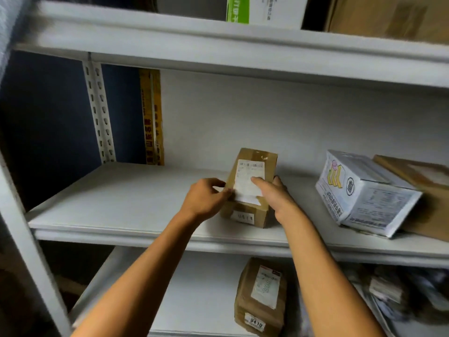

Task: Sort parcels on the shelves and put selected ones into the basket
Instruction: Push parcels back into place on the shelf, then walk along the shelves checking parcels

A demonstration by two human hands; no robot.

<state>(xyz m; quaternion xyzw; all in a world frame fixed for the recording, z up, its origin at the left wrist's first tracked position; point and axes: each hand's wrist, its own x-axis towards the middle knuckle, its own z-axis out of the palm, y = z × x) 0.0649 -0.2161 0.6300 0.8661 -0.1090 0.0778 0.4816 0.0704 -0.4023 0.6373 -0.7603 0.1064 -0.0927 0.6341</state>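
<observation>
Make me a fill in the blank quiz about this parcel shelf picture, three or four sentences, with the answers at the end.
1. Both hands grip a small brown parcel standing on the ____ shelf.
2. The white printed box lies to the ____ of that parcel.
3. The parcel on the lower shelf carries a sticker reading ____.
4. The left hand pinches the parcel's white ____.

Answers: middle; right; 0410; label

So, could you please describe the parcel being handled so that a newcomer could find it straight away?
Look at the middle white metal shelf, with a white printed carton lying tilted on its right side. Left of that carton stands a small brown cardboard box, with the left hand and right hand on its sides. Unlike its neighbours, it has a white shipping label on top.
</observation>
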